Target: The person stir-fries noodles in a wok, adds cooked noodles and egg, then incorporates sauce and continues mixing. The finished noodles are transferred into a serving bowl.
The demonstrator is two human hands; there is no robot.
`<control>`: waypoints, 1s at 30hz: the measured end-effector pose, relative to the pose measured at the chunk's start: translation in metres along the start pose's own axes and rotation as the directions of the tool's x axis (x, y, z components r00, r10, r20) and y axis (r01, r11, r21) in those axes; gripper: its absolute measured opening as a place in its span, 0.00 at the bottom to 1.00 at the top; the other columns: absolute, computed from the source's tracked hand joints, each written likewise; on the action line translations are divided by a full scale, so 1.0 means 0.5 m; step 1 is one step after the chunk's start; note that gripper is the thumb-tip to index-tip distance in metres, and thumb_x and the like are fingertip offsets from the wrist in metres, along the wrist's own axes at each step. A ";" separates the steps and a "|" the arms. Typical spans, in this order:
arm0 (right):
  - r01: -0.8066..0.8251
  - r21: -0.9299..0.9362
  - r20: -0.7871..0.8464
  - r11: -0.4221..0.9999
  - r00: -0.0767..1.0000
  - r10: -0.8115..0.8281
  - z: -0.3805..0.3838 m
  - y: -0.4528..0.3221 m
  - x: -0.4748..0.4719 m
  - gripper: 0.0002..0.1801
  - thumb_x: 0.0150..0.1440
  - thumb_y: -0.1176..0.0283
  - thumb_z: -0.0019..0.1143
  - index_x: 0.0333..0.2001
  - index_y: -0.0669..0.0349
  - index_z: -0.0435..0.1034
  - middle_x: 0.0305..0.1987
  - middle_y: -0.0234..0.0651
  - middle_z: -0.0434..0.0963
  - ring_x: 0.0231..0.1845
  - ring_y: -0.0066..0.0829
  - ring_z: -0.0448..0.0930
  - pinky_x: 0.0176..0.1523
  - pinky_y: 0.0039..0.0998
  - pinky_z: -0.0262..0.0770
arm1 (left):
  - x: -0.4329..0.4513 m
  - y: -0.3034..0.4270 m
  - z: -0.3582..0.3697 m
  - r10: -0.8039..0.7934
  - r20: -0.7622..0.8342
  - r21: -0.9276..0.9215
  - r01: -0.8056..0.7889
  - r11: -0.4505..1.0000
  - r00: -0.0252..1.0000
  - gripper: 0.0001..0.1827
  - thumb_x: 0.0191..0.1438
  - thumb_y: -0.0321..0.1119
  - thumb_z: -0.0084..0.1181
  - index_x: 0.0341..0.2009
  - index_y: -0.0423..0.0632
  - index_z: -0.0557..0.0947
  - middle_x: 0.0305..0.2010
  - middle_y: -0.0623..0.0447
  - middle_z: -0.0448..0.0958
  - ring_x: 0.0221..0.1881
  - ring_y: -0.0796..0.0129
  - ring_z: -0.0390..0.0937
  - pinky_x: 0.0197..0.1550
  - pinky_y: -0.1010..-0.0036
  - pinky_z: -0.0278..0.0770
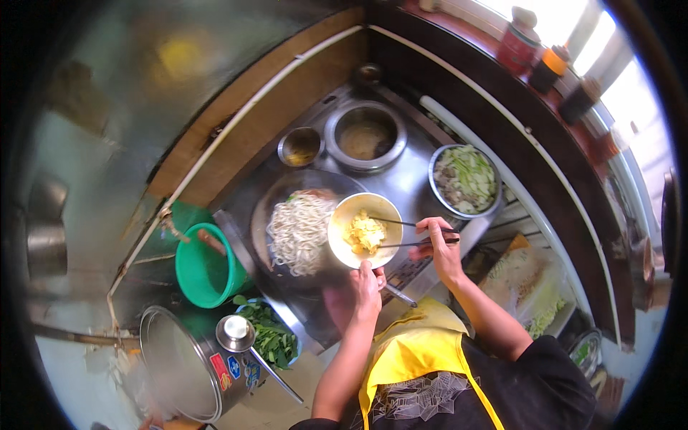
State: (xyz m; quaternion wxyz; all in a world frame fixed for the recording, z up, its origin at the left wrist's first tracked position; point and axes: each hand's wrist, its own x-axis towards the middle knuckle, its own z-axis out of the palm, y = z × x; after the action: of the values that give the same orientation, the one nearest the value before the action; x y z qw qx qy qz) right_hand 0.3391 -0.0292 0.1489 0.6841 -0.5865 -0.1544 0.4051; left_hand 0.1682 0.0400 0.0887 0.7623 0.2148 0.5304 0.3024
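My left hand point(368, 287) grips the near edge of a pale round bowl point(337, 251). Pieces of yellow food that look like scrambled egg point(365, 232) lie inside it. In my right hand point(439, 250) is a pair of dark chopsticks point(402, 222), their tips spread apart over the bowl at the food. The bowl is held above the right side of a wide wok point(262, 251) and hides part of it. White thick noodles point(298, 231) are heaped in the wok. A metal handle point(400, 296) sticks out just below my left hand.
Behind the wok stand a small metal bowl point(281, 148) and a metal pot point(334, 153). Cut vegetables fill a metal basin point(436, 194) at right. Leftward are a green bucket point(188, 277), leafy greens point(269, 330), a ladle point(274, 376) and a large steaming pot point(215, 371).
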 end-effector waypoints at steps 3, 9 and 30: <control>-0.131 0.209 -0.022 0.969 0.990 0.138 0.105 0.084 0.052 0.24 0.73 0.53 0.47 0.41 0.67 0.71 0.38 0.44 0.78 0.32 0.43 0.89 0.32 0.35 0.90 | 0.022 0.072 -0.099 0.227 -0.157 0.471 -0.129 0.873 0.961 0.18 0.62 0.38 0.47 0.29 0.37 0.82 0.25 0.46 0.79 0.19 0.65 0.72 0.21 0.68 0.65; -0.292 0.416 0.092 0.861 0.956 0.279 0.266 0.163 0.108 0.23 0.73 0.53 0.48 0.43 0.66 0.69 0.32 0.44 0.79 0.29 0.45 0.88 0.33 0.39 0.91 | 0.057 0.216 -0.273 0.611 -0.164 0.871 -0.177 0.458 0.774 0.22 0.64 0.41 0.46 0.35 0.32 0.82 0.28 0.33 0.82 0.35 0.40 0.84 0.43 0.52 0.78; 0.726 -0.105 0.634 0.680 0.575 -0.516 0.299 0.068 -0.020 0.13 0.60 0.80 0.57 0.49 0.64 0.76 0.44 0.43 0.77 0.45 0.41 0.80 0.47 0.37 0.78 | 0.027 0.264 -0.330 0.099 -0.127 -0.248 -0.128 0.960 0.987 0.14 0.63 0.34 0.45 0.47 0.39 0.74 0.34 0.47 0.77 0.29 0.66 0.73 0.31 0.72 0.76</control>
State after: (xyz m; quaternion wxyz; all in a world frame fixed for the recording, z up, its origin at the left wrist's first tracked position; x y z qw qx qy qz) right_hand 0.2178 0.0642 0.1594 0.5888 -0.4599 -0.6156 0.2506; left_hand -0.0142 0.1464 0.1082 0.7336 0.1275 0.5163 0.4231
